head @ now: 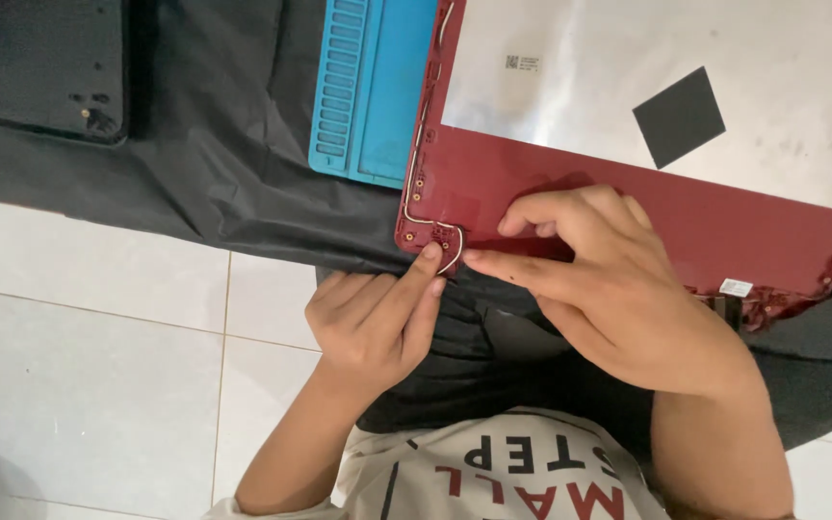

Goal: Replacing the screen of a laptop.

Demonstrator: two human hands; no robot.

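Lying inner face up across the person's lap and a dark cloth (223,164), the red laptop lid shell (628,221) is the landmark for everything else. A thin white cable (423,144) runs down the shell's left edge, past small brass screw posts, and curls round the near-left corner. At that corner the two hands meet. The left hand (373,323) comes up from below the shell, its fingers curled in and its thumb tip pressed on the corner right beside the cable's loop. The right hand (609,289) lies over the shell's near edge, forefinger stretched out along that edge with its tip just beside the left thumb, the other fingers bent and resting on the red plastic; whether either hand actually pinches the cable I cannot tell. Farther up the shell, a silvery foil sheet (609,87) covers most of the inner face, with a black square patch (679,117) stuck on it and a small white label near its top left. A white sticker sits on the shell's near-right edge. Under the shell's left side pokes out a blue work mat (368,87) with a ribbed strip. Well to the left of the shell, at the far corner, lies a black laptop base (45,67). Below the shell the cloth gives way to pale floor tiles (98,366) and the person's white printed shirt (493,472).
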